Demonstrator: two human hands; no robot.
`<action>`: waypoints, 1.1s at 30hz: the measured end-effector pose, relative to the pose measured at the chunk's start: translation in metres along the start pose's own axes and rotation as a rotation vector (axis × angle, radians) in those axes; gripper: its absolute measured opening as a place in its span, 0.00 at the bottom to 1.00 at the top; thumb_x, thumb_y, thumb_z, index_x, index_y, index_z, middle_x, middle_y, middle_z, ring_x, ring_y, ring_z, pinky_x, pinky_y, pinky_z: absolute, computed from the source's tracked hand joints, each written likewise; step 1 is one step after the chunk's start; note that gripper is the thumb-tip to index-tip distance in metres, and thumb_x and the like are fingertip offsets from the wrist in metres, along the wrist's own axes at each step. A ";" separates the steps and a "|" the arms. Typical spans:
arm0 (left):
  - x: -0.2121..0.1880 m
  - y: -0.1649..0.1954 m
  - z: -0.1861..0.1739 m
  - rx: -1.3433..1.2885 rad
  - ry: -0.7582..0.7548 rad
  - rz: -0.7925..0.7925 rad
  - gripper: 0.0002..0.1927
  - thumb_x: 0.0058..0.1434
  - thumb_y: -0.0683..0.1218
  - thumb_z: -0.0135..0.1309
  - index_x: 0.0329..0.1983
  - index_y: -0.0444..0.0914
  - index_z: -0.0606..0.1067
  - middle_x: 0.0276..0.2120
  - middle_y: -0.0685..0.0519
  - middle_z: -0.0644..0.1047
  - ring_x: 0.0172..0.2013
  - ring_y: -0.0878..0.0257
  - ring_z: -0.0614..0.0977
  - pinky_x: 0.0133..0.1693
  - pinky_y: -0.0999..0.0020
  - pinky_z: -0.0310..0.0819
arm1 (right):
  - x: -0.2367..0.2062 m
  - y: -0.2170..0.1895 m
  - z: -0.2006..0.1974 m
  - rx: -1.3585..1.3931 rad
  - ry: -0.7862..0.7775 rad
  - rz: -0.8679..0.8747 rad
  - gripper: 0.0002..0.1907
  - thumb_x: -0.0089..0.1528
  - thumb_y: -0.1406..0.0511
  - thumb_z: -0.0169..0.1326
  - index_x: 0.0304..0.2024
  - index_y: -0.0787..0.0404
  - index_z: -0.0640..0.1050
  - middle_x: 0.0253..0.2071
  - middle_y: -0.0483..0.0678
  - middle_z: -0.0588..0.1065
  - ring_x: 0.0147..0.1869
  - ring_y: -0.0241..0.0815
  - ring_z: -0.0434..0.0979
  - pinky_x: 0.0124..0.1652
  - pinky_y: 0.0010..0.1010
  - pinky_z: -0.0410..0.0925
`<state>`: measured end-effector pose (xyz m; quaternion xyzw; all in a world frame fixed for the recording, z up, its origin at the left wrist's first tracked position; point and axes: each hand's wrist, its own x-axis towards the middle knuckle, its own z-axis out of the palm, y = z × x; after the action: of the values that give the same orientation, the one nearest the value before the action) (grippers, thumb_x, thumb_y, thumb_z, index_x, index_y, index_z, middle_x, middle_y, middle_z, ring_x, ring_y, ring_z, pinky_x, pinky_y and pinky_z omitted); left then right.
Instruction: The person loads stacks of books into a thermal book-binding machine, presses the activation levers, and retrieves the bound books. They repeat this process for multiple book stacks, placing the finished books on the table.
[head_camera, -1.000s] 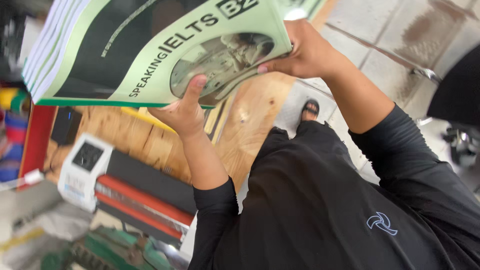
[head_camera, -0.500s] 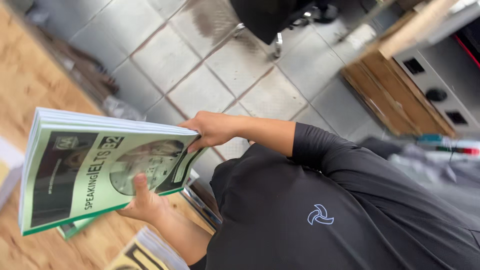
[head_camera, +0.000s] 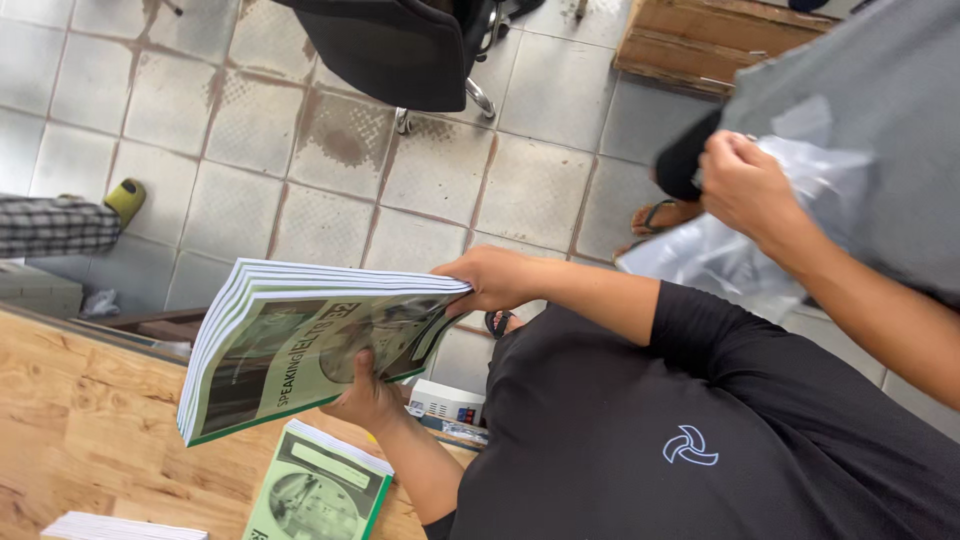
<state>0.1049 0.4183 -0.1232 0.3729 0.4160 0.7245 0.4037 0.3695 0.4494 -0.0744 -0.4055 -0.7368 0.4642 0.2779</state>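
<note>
I hold a stack of several thin green-covered books above the edge of a wooden table. My left hand grips the stack from below at its lower edge, thumb on the cover. At the far corner, my right hand pinches the books. Another green book lies on the table just under the stack. My black shirt fills the lower right.
A second person in a grey top handles a clear plastic bag with one hand at the right. A black office chair and a wooden crate stand on the tiled floor. A white device sits by my foot.
The view has swung round while both hands kept hold of the stack. The table is now at lower left, and the person with the plastic bag has come into view.
</note>
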 end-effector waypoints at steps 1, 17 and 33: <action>0.001 0.002 0.001 -0.037 -0.026 0.002 0.38 0.53 0.40 0.73 0.64 0.29 0.67 0.57 0.44 0.75 0.55 0.52 0.79 0.63 0.54 0.75 | -0.004 -0.005 0.002 -0.017 0.021 -0.019 0.23 0.58 0.61 0.65 0.55 0.54 0.77 0.41 0.51 0.82 0.44 0.56 0.81 0.42 0.42 0.72; -0.084 0.099 0.008 -0.128 -0.106 0.268 0.44 0.51 0.37 0.73 0.68 0.34 0.62 0.61 0.47 0.71 0.59 0.55 0.76 0.64 0.56 0.73 | -0.104 -0.072 0.005 0.037 0.082 -0.387 0.25 0.64 0.69 0.58 0.63 0.48 0.75 0.57 0.43 0.80 0.53 0.45 0.83 0.48 0.33 0.75; -0.287 -0.042 0.388 0.227 -0.728 -0.429 0.27 0.50 0.37 0.72 0.53 0.29 0.75 0.46 0.49 0.81 0.43 0.60 0.82 0.47 0.68 0.79 | -0.489 0.098 -0.154 0.507 0.713 0.368 0.20 0.60 0.68 0.65 0.54 0.63 0.78 0.47 0.46 0.82 0.49 0.33 0.81 0.52 0.29 0.74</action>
<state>0.5697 0.2917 -0.0739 0.5512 0.3917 0.3954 0.6216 0.7769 0.1251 -0.1155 -0.5829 -0.3748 0.5028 0.5167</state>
